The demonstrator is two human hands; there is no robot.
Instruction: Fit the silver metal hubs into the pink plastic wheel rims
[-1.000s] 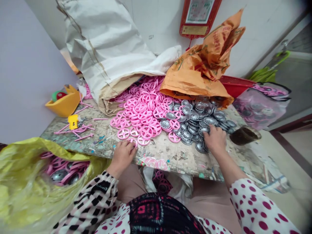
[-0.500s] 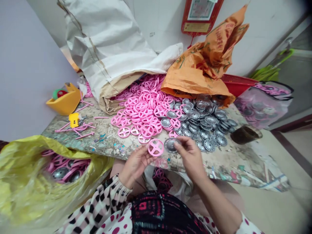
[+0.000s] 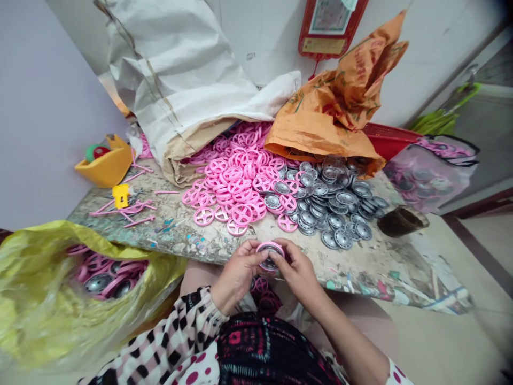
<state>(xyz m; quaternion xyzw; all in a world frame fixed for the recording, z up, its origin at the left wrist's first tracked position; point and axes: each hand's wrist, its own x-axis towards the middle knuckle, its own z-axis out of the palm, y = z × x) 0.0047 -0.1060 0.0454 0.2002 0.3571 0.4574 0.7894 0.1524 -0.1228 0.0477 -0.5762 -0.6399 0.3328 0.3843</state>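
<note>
Head view, and here's the left hand (image 3: 237, 276) and right hand (image 3: 298, 276), both curled nearly shut around a pink wheel (image 3: 269, 247) seated over a silver hub (image 3: 269, 265), held just off the table (image 3: 176, 238) edge. If that grip slips or the parts sit askew, the hub could pop free, dropping into the lap or skittering into the silver pile (image 3: 340, 214).

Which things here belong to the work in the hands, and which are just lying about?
Part of the work:
left hand
right hand
pink wheel and silver disc held between them
loose pink wheels
loose silver discs
yellow bag of wheels

Lying about:
orange sack
red basket
yellow holder
dark cup
</note>
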